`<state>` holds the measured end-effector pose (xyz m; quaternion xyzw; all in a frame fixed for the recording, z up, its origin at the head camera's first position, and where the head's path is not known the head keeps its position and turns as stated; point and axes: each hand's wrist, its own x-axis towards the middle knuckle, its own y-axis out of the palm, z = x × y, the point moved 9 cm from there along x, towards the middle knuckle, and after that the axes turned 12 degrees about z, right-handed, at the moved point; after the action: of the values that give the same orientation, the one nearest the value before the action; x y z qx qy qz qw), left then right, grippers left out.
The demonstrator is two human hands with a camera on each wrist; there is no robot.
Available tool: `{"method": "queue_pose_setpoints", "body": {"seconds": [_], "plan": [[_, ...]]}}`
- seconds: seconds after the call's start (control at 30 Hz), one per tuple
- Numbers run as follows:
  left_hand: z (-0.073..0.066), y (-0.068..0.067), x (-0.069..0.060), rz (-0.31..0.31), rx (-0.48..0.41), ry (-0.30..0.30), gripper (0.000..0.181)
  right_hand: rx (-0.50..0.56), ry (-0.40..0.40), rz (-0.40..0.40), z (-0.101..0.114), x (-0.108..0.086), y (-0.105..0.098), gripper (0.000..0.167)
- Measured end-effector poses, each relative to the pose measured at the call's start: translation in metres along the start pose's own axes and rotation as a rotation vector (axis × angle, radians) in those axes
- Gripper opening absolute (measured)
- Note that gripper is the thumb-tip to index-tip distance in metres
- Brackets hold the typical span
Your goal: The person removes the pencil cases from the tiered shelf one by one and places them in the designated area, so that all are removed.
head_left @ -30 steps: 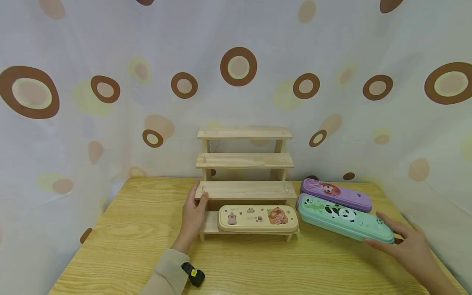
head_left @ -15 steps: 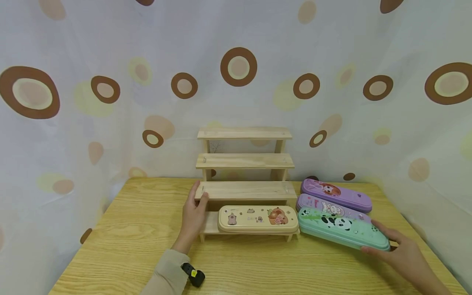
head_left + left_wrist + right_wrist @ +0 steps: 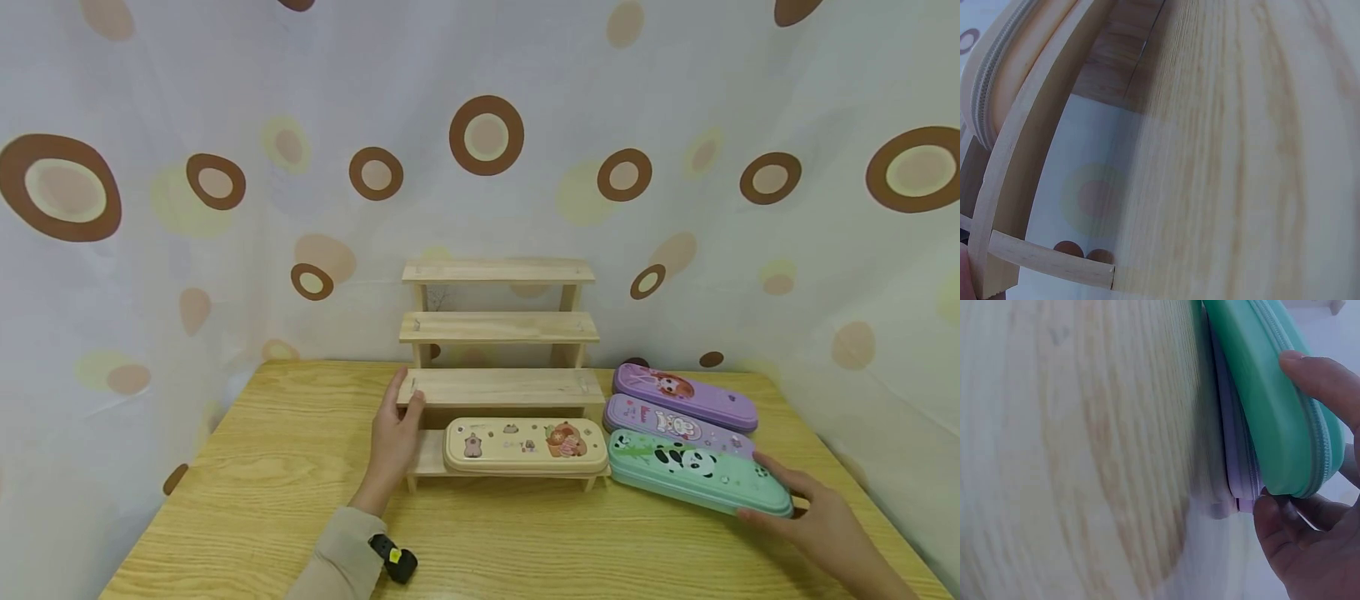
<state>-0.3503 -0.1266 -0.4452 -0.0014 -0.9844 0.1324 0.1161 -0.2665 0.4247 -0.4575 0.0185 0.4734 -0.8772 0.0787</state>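
Observation:
A green panda case [image 3: 697, 473] is gripped at its right end by the right hand [image 3: 821, 521], thumb on the near side and fingers on the far side. In the right wrist view the fingers hold the zipped green case [image 3: 1272, 406] beside a lilac one [image 3: 1235, 431]. Behind it in the head view lie a lilac rabbit case [image 3: 675, 423] and a purple case with a red-haired girl [image 3: 686, 396]. The left hand [image 3: 393, 442] holds the left end of the stepped wooden rack's second tier [image 3: 498, 387]. A cream case [image 3: 525, 445] lies on the lowest tier.
The stepped wooden rack's upper tiers [image 3: 498, 327] stand in front of a patterned curtain [image 3: 487, 217]. Below them, the wooden table [image 3: 510, 542] extends to both sides. A black strap device [image 3: 393, 558] is on the left sleeve.
The right hand has brought the green case toward the near side and lower, uncovering the lilac rabbit case behind it. The left hand stays at the rack.

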Motion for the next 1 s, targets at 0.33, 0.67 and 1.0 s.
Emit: {"method": "queue_pose_setpoints", "body": {"seconds": [0.33,0.67,1.0], "plan": [[-0.001,0.001,0.000,0.000,-0.011,-0.002,0.055,0.015,-0.008,0.085,-0.006,0.002,0.007,0.089],[0.000,0.000,0.001,-0.004,0.001,-0.011,0.056,0.054,-0.024,0.109,-0.007,0.003,0.013,0.083],[-0.001,0.001,0.000,0.005,-0.019,-0.004,0.057,0.101,-0.051,0.098,0.000,0.000,0.011,0.075]]}}
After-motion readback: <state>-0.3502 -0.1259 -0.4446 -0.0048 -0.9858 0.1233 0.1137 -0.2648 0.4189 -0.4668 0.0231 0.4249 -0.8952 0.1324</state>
